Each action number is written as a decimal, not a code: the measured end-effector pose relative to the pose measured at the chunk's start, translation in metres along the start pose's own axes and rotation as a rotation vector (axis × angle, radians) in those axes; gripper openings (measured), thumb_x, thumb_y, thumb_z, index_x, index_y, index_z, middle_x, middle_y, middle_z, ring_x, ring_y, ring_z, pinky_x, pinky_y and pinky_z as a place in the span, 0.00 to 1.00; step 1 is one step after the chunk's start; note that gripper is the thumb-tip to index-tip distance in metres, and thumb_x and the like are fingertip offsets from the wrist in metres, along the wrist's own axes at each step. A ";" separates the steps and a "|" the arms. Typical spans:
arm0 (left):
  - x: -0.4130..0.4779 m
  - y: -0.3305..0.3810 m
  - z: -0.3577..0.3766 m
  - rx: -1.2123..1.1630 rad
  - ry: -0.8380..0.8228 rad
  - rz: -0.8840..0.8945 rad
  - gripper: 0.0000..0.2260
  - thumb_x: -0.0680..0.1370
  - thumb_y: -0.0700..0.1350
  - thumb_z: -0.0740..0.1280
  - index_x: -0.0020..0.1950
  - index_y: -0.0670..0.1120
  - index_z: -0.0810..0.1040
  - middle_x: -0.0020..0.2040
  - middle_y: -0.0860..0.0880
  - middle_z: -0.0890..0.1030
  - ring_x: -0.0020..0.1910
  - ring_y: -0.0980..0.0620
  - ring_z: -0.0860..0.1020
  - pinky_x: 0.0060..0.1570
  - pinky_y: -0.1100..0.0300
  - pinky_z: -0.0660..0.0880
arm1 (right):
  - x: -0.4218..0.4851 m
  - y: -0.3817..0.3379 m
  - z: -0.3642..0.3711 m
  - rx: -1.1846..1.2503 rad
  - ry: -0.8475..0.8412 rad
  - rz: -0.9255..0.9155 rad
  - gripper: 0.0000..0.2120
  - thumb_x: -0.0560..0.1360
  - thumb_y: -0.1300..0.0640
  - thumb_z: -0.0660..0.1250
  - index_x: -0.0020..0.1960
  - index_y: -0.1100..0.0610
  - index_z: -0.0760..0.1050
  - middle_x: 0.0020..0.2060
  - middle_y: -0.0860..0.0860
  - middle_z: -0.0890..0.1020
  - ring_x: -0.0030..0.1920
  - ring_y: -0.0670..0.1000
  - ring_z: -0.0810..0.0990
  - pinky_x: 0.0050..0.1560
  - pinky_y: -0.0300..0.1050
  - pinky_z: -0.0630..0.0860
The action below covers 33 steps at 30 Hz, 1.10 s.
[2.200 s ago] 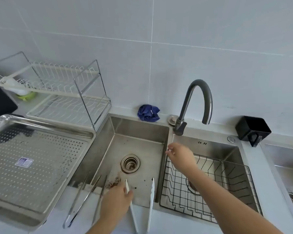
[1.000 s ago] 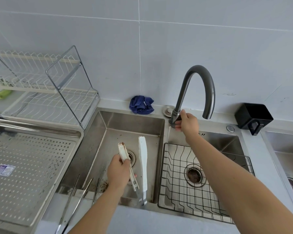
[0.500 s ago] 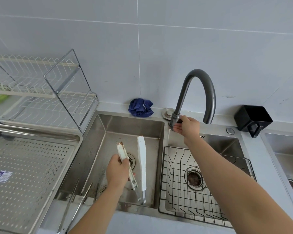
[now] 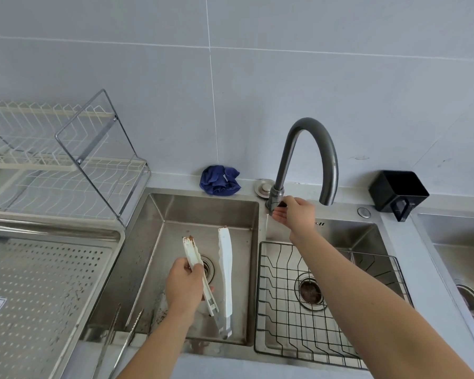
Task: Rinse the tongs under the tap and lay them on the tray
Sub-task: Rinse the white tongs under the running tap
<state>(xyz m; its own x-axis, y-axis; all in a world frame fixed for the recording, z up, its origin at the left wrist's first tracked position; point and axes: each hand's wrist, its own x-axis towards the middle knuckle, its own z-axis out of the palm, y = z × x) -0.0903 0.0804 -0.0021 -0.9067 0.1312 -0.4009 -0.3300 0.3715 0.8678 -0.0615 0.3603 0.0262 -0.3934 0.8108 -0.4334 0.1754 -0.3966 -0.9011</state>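
Observation:
My left hand [image 4: 182, 288] grips one arm of the white plastic tongs [image 4: 225, 263] and holds them over the left sink basin [image 4: 203, 212]. Their arms are spread and the tips point away from me; the left tip is stained brown. My right hand [image 4: 296, 214] reaches to the base of the dark curved tap [image 4: 307, 127] and pinches its small handle. The spout hangs over the right basin, and I see no water running. The perforated steel tray [image 4: 39, 283] lies on the counter at the left.
Metal tongs [image 4: 112, 340] lie across the left basin's front edge. A wire basket [image 4: 285, 310] sits in the right basin. A blue cloth [image 4: 219, 179] and a black holder [image 4: 397, 191] stand behind the sinks. A dish rack [image 4: 66, 165] stands at the back left.
My left hand has lifted the white tongs off the sink's front edge and holds them over the basin. My right hand has moved up to the tap's handle and stays there.

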 end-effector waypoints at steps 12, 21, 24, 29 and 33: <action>-0.004 0.002 -0.001 0.034 0.001 0.026 0.04 0.81 0.39 0.64 0.47 0.42 0.74 0.43 0.41 0.80 0.28 0.45 0.84 0.32 0.44 0.83 | -0.002 0.007 -0.004 0.076 -0.037 0.018 0.09 0.80 0.56 0.70 0.51 0.63 0.82 0.40 0.61 0.85 0.39 0.56 0.87 0.44 0.49 0.86; -0.004 0.004 -0.006 0.104 0.069 0.097 0.05 0.80 0.42 0.66 0.45 0.49 0.75 0.39 0.45 0.81 0.31 0.47 0.84 0.28 0.46 0.82 | -0.009 0.006 -0.012 0.096 -0.108 0.012 0.10 0.82 0.57 0.68 0.59 0.63 0.80 0.45 0.61 0.85 0.44 0.57 0.86 0.52 0.52 0.86; -0.005 0.004 -0.010 0.106 0.076 0.126 0.05 0.80 0.42 0.67 0.45 0.49 0.75 0.38 0.46 0.81 0.27 0.56 0.82 0.25 0.52 0.80 | -0.017 0.008 -0.016 0.109 -0.146 0.014 0.05 0.82 0.58 0.68 0.57 0.57 0.81 0.46 0.60 0.86 0.45 0.58 0.86 0.49 0.51 0.86; -0.007 0.006 -0.015 0.079 0.041 0.151 0.04 0.79 0.43 0.68 0.45 0.50 0.76 0.38 0.45 0.82 0.28 0.50 0.84 0.30 0.44 0.83 | -0.030 0.008 -0.024 0.056 -0.050 0.009 0.07 0.82 0.59 0.67 0.59 0.57 0.78 0.43 0.57 0.84 0.43 0.55 0.82 0.48 0.49 0.84; -0.008 0.010 -0.013 0.072 0.024 0.200 0.06 0.77 0.43 0.69 0.44 0.54 0.77 0.37 0.46 0.81 0.30 0.50 0.83 0.31 0.44 0.83 | -0.073 0.030 -0.023 -0.213 -0.008 -0.102 0.10 0.83 0.53 0.65 0.49 0.54 0.83 0.43 0.50 0.85 0.46 0.52 0.83 0.50 0.49 0.78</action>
<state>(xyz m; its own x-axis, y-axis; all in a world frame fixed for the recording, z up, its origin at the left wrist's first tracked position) -0.0901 0.0711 0.0141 -0.9585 0.1873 -0.2148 -0.1238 0.4052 0.9058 -0.0064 0.2990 0.0307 -0.4255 0.8383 -0.3409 0.3206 -0.2127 -0.9230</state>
